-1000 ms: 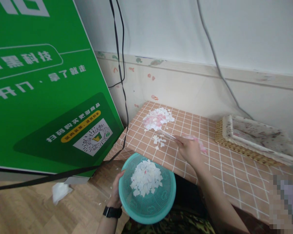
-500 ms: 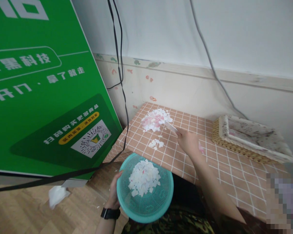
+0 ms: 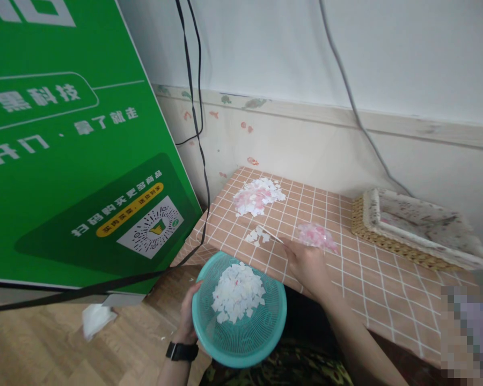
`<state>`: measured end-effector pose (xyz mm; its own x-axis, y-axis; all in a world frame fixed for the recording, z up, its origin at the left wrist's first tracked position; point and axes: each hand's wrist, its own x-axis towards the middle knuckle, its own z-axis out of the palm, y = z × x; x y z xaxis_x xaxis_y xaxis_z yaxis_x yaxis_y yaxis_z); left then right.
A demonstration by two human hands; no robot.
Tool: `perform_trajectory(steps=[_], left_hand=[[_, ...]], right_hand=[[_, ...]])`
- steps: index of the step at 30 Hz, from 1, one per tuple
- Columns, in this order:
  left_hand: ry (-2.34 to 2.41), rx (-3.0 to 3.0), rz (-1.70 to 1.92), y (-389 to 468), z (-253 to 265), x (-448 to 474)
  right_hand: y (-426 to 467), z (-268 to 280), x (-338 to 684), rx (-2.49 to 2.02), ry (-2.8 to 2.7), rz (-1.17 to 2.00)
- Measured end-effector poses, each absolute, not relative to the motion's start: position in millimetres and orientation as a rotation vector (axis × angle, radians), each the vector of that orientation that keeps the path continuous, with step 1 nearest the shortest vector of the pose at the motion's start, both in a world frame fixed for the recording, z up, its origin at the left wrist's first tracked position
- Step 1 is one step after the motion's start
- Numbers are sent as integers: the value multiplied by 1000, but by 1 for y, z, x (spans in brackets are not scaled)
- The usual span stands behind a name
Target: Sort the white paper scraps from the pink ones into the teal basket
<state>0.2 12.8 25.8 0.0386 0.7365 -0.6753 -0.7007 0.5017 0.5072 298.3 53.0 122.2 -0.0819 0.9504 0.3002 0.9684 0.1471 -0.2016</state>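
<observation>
At the table's near edge, my left hand point(image 3: 188, 313) grips the left rim of a teal plastic colander point(image 3: 245, 348). A heap of white paper-like scraps point(image 3: 237, 294) lies inside it. My right hand point(image 3: 309, 266) is closed on a thin, pale flat strip point(image 3: 272, 235), seen nearly edge-on; its exact kind is unclear. The strip's tip is at a small cluster of white scraps point(image 3: 256, 237) on the table. Farther back lies a larger pile of white and pink scraps point(image 3: 258, 197). Just beyond my right hand is a crumpled pink-and-white clump point(image 3: 317, 236).
A brown checked cloth covers the table point(image 3: 370, 279). On the right stands a lined wicker basket point(image 3: 410, 230) against the wall. Black cables point(image 3: 201, 161) hang beside a green printed panel point(image 3: 84, 177) at left. A white bag point(image 3: 97, 320) lies on the wooden floor.
My right hand has drawn the strip from the larger pile toward me, down to the small cluster. The pink-and-white clump is now uncovered. My left hand and the colander stay put.
</observation>
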Motion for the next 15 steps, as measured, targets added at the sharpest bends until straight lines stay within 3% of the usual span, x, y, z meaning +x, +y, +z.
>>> perform_trajectory(steps=[11,15], left_hand=[[976,38,1104,12,22,0],[1010,51,1108,12,27,2]], right_hand=[[48,130,295,-1674,-2088,168],[45,126,298,-1727,-2010,9]])
